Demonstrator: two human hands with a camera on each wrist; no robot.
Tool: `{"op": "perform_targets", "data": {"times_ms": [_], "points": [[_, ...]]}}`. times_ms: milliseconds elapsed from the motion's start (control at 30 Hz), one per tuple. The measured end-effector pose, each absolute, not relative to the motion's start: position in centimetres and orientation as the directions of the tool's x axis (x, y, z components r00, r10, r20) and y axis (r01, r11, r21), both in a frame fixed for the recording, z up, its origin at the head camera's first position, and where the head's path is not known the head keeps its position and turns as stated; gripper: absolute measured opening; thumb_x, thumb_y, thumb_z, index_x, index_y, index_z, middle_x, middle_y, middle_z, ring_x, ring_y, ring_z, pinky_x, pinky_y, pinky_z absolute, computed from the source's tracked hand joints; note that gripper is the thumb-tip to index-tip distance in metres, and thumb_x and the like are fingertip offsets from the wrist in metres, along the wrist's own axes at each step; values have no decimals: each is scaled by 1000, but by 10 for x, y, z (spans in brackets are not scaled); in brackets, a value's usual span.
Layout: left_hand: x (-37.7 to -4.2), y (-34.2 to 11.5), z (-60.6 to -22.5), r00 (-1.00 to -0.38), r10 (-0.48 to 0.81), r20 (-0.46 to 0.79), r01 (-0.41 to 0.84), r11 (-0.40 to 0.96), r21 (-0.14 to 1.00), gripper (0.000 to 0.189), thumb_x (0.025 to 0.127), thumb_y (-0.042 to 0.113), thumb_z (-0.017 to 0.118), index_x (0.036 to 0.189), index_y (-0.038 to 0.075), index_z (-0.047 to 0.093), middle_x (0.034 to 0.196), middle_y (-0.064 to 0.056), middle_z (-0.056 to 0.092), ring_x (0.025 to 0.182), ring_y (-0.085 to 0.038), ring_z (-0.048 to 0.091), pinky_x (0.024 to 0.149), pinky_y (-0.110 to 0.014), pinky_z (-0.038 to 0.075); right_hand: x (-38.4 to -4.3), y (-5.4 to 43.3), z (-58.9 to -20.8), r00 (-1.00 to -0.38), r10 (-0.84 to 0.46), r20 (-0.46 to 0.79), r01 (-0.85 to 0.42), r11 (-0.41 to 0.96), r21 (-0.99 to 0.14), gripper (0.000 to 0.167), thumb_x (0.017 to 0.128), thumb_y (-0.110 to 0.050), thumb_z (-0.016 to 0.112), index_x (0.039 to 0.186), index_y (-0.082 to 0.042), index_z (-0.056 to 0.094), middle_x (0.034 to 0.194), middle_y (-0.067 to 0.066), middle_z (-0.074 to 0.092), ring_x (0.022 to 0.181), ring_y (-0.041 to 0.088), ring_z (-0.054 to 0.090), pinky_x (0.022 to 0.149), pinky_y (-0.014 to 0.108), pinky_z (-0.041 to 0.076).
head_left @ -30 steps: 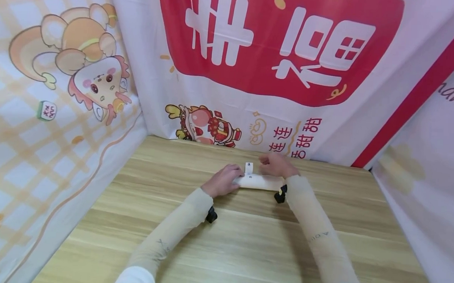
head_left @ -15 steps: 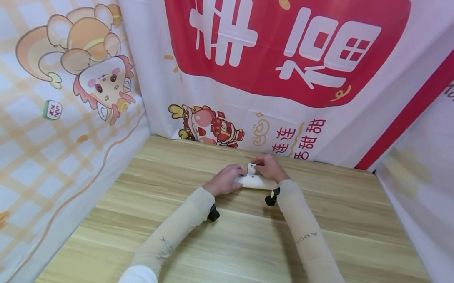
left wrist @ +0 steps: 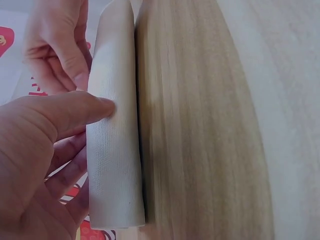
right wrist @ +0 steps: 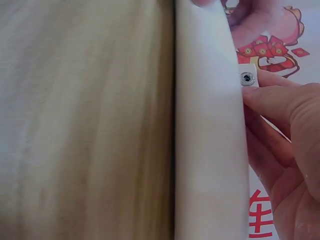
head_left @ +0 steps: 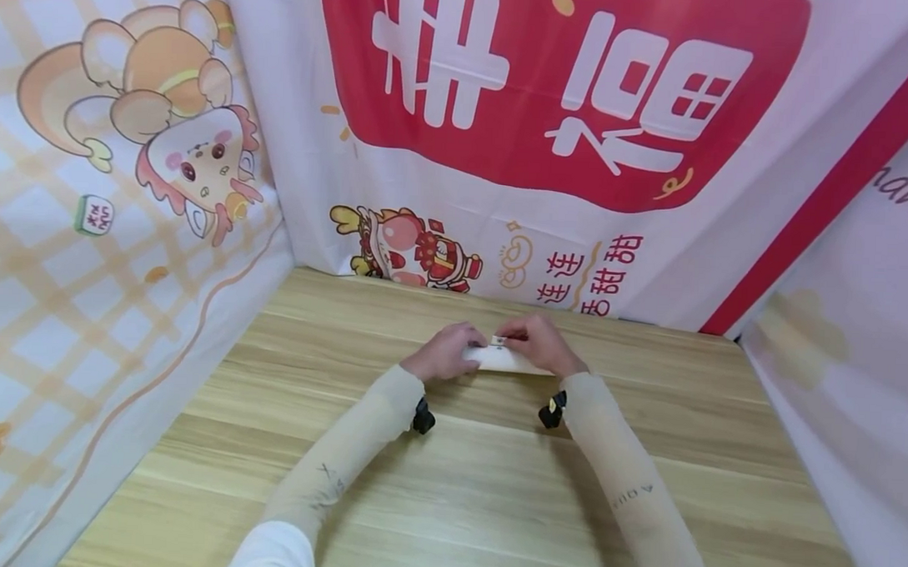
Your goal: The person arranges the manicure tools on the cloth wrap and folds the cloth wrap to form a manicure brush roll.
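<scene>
A cream-white roll (head_left: 507,362) with a slightly textured surface lies crosswise near the far side of the wooden table. My left hand (head_left: 448,352) grips its left part; in the left wrist view the thumb presses on top of the roll (left wrist: 116,165) and the fingers reach behind it. On the far side a short white strap (head_left: 498,341) sticks out. My right hand (head_left: 539,343) pinches this strap between thumb and forefinger. A metal snap button (right wrist: 247,78) shows on the strap in the right wrist view, right beside the thumb tip.
The wooden table (head_left: 477,493) stretches toward me. A printed cloth (head_left: 563,179) hangs right behind the table's far edge, with more cloth (head_left: 234,343) along the left side. A black wrist camera (head_left: 551,409) sits below my right wrist.
My right hand has come in from the right and taken hold of the strap. The strap stood up behind the roll before and now shows shorter, bent toward it. My left hand stays on the roll.
</scene>
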State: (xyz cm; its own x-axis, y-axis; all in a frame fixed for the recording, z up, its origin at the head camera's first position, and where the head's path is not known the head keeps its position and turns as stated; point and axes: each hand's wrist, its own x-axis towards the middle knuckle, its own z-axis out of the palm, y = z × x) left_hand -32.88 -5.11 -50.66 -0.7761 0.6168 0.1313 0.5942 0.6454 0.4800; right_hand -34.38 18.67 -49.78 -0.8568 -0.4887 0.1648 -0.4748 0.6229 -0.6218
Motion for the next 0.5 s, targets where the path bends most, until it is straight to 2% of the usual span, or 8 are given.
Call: {"op": "perform_targets", "data": {"times_ms": [267, 500], "points": [[-330, -52, -507, -778, 616, 124, 588, 644, 490, 35, 92, 14, 81, 126, 6, 73, 128, -10, 71, 122, -26, 65, 110, -41, 50, -332, 188, -499, -853, -490, 179, -493, 643, -586, 23, 95, 0, 74, 116, -8, 80, 119, 11, 79, 112, 28, 76, 95, 40, 61], [-329, -52, -506, -779, 613, 132, 585, 635, 506, 33, 92, 12, 81, 124, 5, 73, 126, -11, 72, 120, -27, 65, 109, -41, 51, -326, 190, -499, -822, -528, 214, -551, 642, -533, 24, 97, -2, 73, 119, -8, 80, 120, 10, 79, 112, 27, 76, 95, 38, 62]]}}
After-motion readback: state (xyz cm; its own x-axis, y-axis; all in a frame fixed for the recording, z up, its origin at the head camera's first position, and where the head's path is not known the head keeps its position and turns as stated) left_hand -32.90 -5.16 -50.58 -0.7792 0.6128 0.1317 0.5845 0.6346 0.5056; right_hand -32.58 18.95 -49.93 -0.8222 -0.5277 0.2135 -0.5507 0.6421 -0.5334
